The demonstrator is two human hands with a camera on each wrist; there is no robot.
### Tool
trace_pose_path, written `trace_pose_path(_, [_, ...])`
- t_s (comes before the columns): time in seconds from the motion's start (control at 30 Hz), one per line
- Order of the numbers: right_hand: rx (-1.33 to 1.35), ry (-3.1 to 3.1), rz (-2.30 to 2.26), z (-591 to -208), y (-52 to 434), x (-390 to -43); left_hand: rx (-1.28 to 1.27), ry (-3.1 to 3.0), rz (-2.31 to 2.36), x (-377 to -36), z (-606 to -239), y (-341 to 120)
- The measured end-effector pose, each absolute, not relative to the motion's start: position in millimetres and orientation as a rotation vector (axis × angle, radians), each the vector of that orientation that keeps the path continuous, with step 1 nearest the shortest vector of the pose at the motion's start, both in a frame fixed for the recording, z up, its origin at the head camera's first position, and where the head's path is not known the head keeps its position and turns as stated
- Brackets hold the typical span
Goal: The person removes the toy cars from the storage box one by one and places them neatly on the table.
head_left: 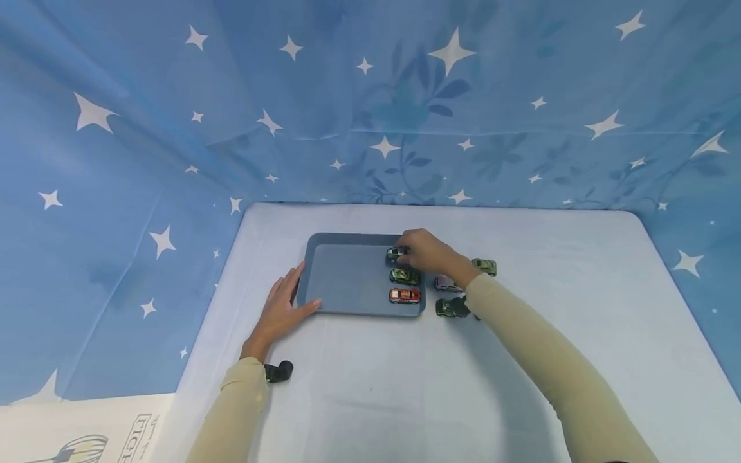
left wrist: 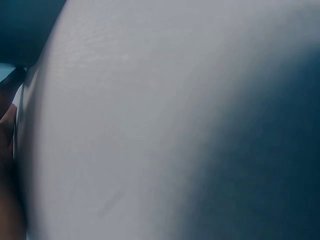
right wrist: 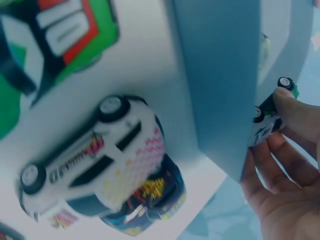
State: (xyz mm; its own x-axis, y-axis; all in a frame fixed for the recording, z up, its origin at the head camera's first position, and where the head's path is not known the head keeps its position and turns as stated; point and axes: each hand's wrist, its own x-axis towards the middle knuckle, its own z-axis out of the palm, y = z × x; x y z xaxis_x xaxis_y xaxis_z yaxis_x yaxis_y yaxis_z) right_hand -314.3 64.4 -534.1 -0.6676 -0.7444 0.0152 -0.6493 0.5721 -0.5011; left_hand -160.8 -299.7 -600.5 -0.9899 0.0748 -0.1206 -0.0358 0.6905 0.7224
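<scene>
A grey tray point(head_left: 347, 276) lies on the white table. Over its far right corner my right hand point(head_left: 427, 251) pinches a green-and-white toy car point(head_left: 395, 253); in the right wrist view, thumb and fingers grip that same toy car point(right wrist: 267, 117) beside the tray wall point(right wrist: 220, 85). Nearer me in the tray stand a green camouflage toy car point(head_left: 404, 276) and a red-orange toy car point(head_left: 404, 296). My left hand point(head_left: 282, 312) rests against the tray's left side, fingers extended, thumb at the front rim. In the left wrist view that hand shows only at the left edge.
Right of the tray stand a white patterned toy car point(head_left: 447, 283), a dark green toy car point(head_left: 450, 307) and a camouflage toy car point(head_left: 484, 265). My right forearm partly hides this group. A dark blue toy car point(right wrist: 150, 197) shows in the right wrist view. A starry blue cloth point(head_left: 324, 96) hangs behind.
</scene>
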Motion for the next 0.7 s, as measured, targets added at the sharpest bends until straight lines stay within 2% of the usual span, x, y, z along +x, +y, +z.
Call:
trace_pose_path(0.3, [-1.175,2.584,-0.790,-517.8,71.2,-318.2,0.003,2.764,1.163,-157.7,-595.1,-306.0])
trace_pose_path(0.7, [-1.082,2.668,-0.820,-510.7,115.4,-313.3,0.036,2.767,1.158,-160.4,-602.1,-300.0])
